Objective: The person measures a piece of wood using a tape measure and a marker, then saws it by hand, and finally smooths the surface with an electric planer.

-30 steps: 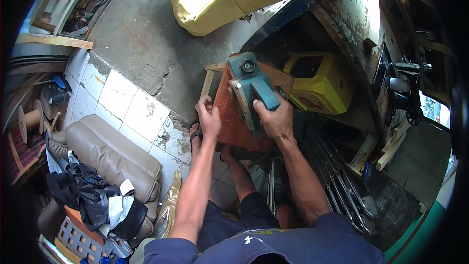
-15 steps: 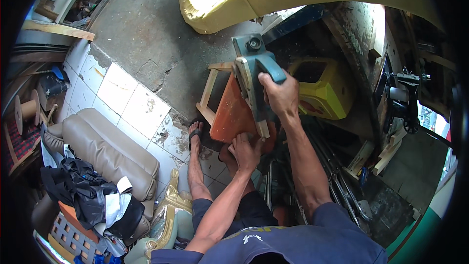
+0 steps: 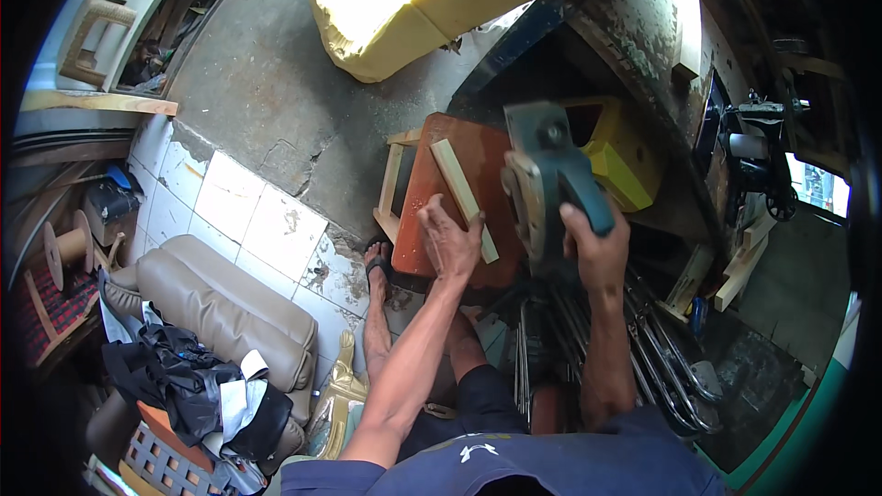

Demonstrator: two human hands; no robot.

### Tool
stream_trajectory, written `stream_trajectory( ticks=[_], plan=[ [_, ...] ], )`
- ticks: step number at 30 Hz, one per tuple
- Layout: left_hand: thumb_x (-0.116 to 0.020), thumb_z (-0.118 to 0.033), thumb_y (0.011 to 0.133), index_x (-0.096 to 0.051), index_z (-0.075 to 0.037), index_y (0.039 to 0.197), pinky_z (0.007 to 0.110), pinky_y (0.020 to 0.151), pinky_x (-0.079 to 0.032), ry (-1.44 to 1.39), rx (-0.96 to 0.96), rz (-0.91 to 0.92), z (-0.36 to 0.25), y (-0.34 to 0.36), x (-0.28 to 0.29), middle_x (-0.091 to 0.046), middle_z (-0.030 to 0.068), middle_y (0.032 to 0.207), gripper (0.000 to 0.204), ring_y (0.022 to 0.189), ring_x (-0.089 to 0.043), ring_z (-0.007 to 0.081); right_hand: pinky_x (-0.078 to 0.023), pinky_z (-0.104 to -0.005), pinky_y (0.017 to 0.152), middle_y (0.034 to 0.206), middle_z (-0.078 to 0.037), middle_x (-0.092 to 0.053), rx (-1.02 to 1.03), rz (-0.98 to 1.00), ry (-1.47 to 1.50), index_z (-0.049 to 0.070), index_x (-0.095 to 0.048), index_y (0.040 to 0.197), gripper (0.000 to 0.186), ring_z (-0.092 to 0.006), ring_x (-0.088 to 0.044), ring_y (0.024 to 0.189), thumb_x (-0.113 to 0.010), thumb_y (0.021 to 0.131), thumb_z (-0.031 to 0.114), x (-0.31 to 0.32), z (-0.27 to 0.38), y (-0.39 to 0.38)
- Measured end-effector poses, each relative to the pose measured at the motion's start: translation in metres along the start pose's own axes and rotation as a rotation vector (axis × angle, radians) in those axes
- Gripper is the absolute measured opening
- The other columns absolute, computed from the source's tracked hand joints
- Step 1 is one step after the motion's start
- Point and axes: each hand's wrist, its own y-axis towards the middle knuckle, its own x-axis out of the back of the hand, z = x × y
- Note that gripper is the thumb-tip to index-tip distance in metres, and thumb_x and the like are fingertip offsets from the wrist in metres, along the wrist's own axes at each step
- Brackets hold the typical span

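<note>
My right hand (image 3: 595,248) grips the handle of a teal electric planer (image 3: 544,174), lifted off to the right of a small stool with a reddish-brown top (image 3: 432,186). A pale wooden strip (image 3: 462,195) lies lengthwise on that stool top. My left hand (image 3: 448,241) rests on the near end of the stool, fingers touching the strip's lower part. My sandalled foot (image 3: 378,264) stands just left of the stool.
A yellow box (image 3: 625,165) sits right of the stool under a dark workbench (image 3: 643,28). A big yellow foam cushion (image 3: 441,0) lies ahead. Metal rods (image 3: 661,358) are stacked at the right, a tan sofa seat (image 3: 220,312) with dark clothes at the left.
The planer has come off the strip and moved to the right in my right hand. My left hand went from below the stool up onto the strip's near end.
</note>
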Motion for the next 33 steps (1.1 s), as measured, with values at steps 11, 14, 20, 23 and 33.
stream_trajectory(
  ticks=[11,14,20,23,33],
  plan=[
    [-0.079,-0.015,0.079,-0.032,0.002,0.142,0.052,0.100,-0.041,0.358,-0.054,-0.093,0.001,0.019,-0.014,-0.036,0.0227,0.129,0.081,0.122,-0.042,0.0430,-0.055,-0.0354,0.070,0.084,-0.013,-0.073,-0.205,-0.053,-0.143,-0.002,-0.066,0.108,0.038,-0.0206,-0.071,0.075,-0.076,0.082,0.024,0.064,-0.092,-0.087],
    [-0.079,-0.015,0.079,-0.028,0.002,0.144,0.050,0.100,-0.043,0.134,-0.008,0.014,-0.009,0.024,-0.012,-0.042,0.0239,0.127,0.084,0.119,-0.047,0.0398,-0.055,-0.0362,0.073,0.086,-0.015,-0.073,-0.219,0.028,-0.188,-0.002,-0.066,0.109,0.039,-0.0222,-0.073,0.080,-0.077,0.082,0.025,0.075,-0.095,-0.103],
    [-0.071,-0.010,0.089,-0.040,0.000,0.141,0.044,0.089,-0.054,-0.311,-0.089,0.097,-0.023,0.004,-0.028,-0.061,0.0260,0.123,0.062,0.111,-0.065,0.0364,-0.055,-0.0351,0.071,0.085,-0.015,-0.073,-0.249,0.006,-0.052,0.000,-0.066,0.106,0.038,-0.0211,-0.072,0.078,-0.077,0.081,0.026,0.078,-0.106,-0.115],
    [-0.070,-0.020,0.092,-0.051,-0.002,0.135,0.044,0.093,-0.054,0.026,0.146,0.223,-0.034,-0.005,-0.020,-0.068,0.0254,0.120,0.051,0.112,-0.068,0.0380,-0.055,-0.0348,0.069,0.083,-0.014,-0.073,-0.228,0.020,-0.078,-0.001,-0.066,0.105,0.038,-0.0208,-0.072,0.076,-0.077,0.081,0.026,0.078,-0.104,-0.114],
    [-0.046,-0.031,0.103,-0.051,-0.004,0.140,0.044,0.092,-0.052,-0.199,-0.205,0.015,-0.007,0.128,-0.009,-0.071,0.0203,0.115,0.046,0.107,-0.068,0.0370,-0.057,-0.0416,0.063,0.074,-0.019,-0.070,-0.035,0.163,-0.225,0.000,-0.064,0.097,0.034,-0.0353,-0.073,0.069,-0.077,0.079,0.026,0.044,-0.122,-0.124]
  ],
)
